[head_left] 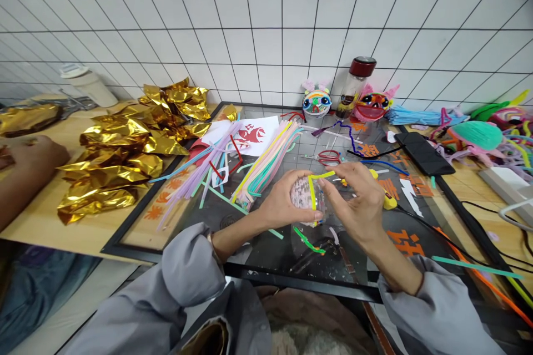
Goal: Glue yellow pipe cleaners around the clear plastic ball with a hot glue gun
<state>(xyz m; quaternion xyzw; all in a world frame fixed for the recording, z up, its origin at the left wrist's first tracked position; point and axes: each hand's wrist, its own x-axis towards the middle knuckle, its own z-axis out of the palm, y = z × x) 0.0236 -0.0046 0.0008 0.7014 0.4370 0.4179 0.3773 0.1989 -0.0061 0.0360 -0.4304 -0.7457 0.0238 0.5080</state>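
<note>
My left hand [282,198] is wrapped round a small clear plastic cup or ball [300,194], its exact shape partly covered by my fingers. A yellow pipe cleaner [313,191] runs down the side of it and bends off to the right at the top. The free end of that yellow strip is pinched in my right hand [358,195], between thumb and forefinger. Below my hands a short green pipe cleaner piece [308,241] lies on the dark glass tabletop. Red-handled scissors [328,157] rest just beyond my hands.
Bundles of pastel pipe cleaners [268,163] and crumpled gold foil [120,150] lie to the left. Finished animal heads [316,102], a red-lidded bottle [353,86] and a phone [425,152] stand or lie behind and right. A yellow glue gun [388,198] trails a black cable. Another person's hand [35,161] is at far left.
</note>
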